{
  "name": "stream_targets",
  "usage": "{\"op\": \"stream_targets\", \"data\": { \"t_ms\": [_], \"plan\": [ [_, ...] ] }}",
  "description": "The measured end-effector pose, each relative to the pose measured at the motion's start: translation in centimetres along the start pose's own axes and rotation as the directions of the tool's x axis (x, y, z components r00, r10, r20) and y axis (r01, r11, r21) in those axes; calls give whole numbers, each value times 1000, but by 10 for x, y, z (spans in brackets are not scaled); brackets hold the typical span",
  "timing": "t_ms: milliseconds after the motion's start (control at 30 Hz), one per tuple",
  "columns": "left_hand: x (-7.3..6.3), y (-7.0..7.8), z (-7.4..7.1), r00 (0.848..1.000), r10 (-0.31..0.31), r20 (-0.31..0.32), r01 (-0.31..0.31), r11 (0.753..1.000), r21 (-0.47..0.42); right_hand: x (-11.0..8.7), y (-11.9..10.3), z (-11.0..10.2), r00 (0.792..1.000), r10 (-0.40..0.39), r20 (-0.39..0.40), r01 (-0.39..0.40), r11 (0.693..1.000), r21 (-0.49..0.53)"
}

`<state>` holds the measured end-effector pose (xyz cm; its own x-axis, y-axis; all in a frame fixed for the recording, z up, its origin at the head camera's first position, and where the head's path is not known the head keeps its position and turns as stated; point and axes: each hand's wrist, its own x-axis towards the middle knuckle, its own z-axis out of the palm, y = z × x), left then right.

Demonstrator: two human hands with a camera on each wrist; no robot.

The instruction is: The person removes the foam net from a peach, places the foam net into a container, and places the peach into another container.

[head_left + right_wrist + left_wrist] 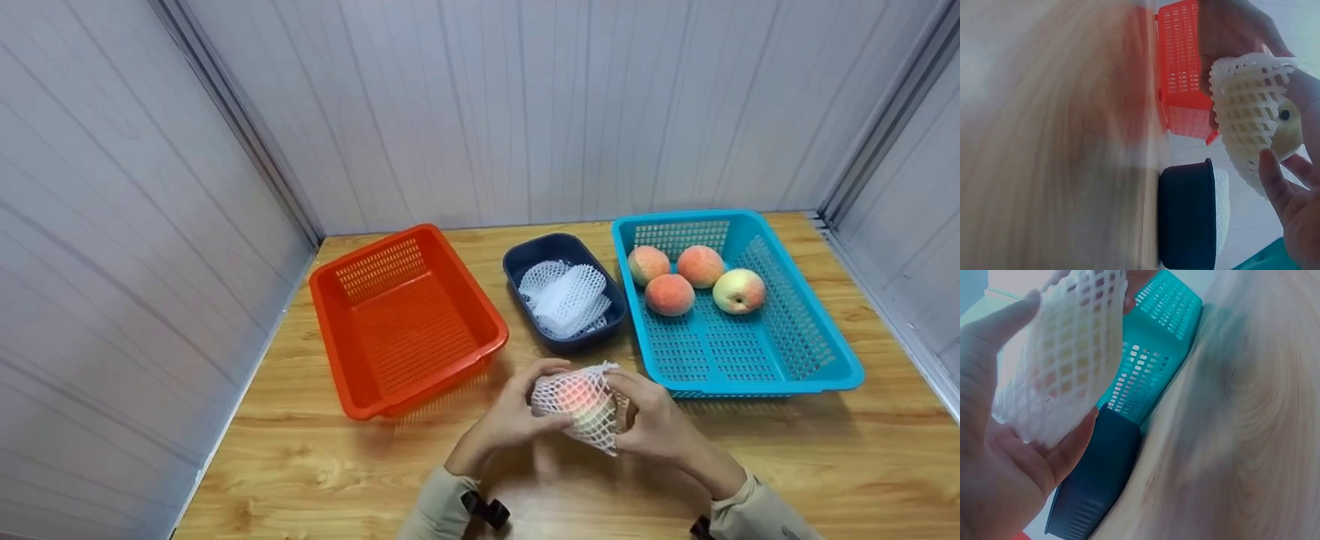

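A peach [581,397] sits inside a white foam net sleeve [1244,107], held above the table between both hands. My left hand [517,409] grips the netted peach from the left, thumb on the near side. On the other side my right hand [660,420] pinches the sleeve's rim with fingers and thumb. In the right wrist view, part of the peach [1289,132] with its dark stem dimple shows bare at the sleeve's open end. The left wrist view shows the net [1075,354] stretched round the fruit in the left palm.
A red-orange basket [409,397] with nothing in it stands at left. Behind the hands, a dark blue tub [536,251] holds more foam nets [570,300]. At right, a blue basket [814,330] contains several peaches [670,295]. Panel walls [480,112] enclose the wooden table [300,472].
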<state>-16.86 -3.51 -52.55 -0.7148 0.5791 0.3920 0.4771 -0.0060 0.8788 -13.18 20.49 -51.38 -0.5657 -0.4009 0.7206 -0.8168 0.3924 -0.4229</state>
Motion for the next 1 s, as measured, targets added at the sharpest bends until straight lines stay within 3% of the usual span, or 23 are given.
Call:
{"op": "stream_targets", "data": {
  "t_ms": [100, 233, 333, 567, 1000],
  "plan": [
    [-1, 12, -4, 1000, -19, -19, 17, 997, -70, -3, 2, -4, 1000, -23, 5, 23, 999, 44],
    [-2, 28, -5, 998, -27, -54, 22, 995, -96, -5, 2, -7, 999, -52, -7, 52, 996, 68],
    [0, 28, -3, 996, -7, -91, -2, 995, -98, 0, -7, -11, 998, -57, -22, 58, 996, 74],
    [5, 33, -1, 986, -48, -158, 40, 998, -49, 14, -33, -27, 999, -25, -41, 28, 997, 77],
    [3, 30, -6, 975, -46, -219, 38, 999, -37, 8, -41, -41, 998, 18, -63, -14, 998, 58]
  ]
}}
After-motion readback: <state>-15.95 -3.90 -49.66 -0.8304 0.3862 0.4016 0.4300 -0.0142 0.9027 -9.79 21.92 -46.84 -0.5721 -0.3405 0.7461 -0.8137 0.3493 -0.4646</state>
